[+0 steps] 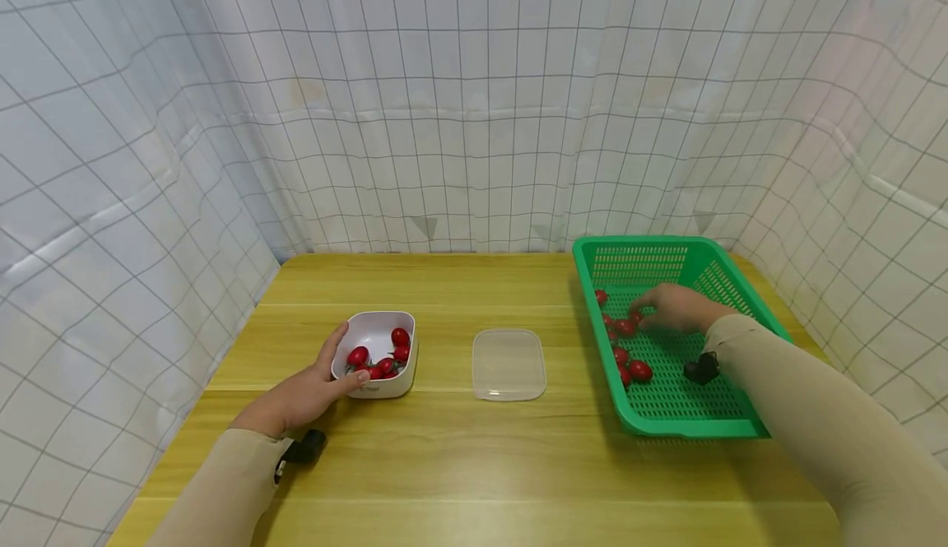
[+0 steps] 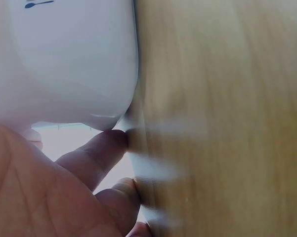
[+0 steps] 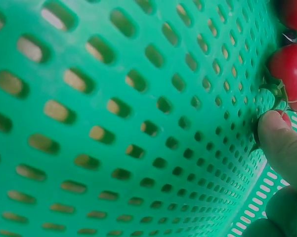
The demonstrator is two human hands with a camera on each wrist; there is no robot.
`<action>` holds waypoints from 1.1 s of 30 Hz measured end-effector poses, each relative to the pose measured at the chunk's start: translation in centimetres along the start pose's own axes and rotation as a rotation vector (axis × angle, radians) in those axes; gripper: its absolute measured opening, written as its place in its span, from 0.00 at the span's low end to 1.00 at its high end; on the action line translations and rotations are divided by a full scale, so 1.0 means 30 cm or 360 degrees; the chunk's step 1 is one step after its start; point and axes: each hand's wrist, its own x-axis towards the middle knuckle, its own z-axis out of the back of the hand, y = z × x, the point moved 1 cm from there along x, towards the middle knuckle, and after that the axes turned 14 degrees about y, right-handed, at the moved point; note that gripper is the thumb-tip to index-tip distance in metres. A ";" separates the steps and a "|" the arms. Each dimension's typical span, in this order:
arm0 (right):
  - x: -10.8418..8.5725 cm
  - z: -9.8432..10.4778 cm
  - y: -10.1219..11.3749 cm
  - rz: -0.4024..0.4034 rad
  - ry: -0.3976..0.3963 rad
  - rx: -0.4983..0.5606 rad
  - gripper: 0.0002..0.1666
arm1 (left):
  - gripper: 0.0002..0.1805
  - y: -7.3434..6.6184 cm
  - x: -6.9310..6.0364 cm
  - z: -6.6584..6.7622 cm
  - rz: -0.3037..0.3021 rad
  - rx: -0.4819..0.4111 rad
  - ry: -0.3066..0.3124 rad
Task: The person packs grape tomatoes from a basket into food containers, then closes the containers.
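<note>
On the left of the table, my left hand (image 1: 304, 395) holds a white square container (image 1: 378, 329) by its near-left side. Its thumb lies over the near rim, and its fingers rest along the left wall. Several cherry tomatoes (image 1: 358, 356) are inside. The left wrist view shows the container's smooth wall (image 2: 69, 69) close up. At right, my right hand (image 1: 676, 308) reaches into a green basket (image 1: 625, 415). In the right wrist view its thumb (image 3: 281, 143) presses on a cherry tomato that it mostly covers; other tomatoes (image 3: 289, 71) lie beside it.
A clear flat lid (image 1: 508, 364) lies on the wooden table (image 1: 474, 465) between the container and the basket. More tomatoes (image 1: 640, 371) lie along the basket's left side. White gridded curtains (image 1: 474, 103) hang behind and at both sides of the table.
</note>
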 end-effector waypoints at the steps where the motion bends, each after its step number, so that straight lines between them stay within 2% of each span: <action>1: 0.000 -0.001 0.001 0.0002 0.0003 -0.0002 0.24 | 0.58 0.000 0.000 0.000 0.0001 0.0004 0.0000; 9: -0.005 -0.001 0.008 -0.0010 0.0005 0.0013 0.22 | 0.58 0.002 -0.001 0.000 0.0013 0.0004 0.0006; 17: -0.003 -0.010 -0.007 0.0001 0.0014 0.0087 0.28 | 0.58 0.003 0.001 -0.001 0.0012 -0.0006 0.0001; 26: 0.008 -0.013 -0.015 0.0015 -0.0014 0.0101 0.24 | 0.59 0.002 0.002 -0.001 0.0014 -0.0023 0.0003; 33: 0.014 -0.015 -0.019 0.0014 -0.0020 0.0122 0.26 | 0.59 -0.004 -0.002 -0.001 0.0003 -0.0043 0.0010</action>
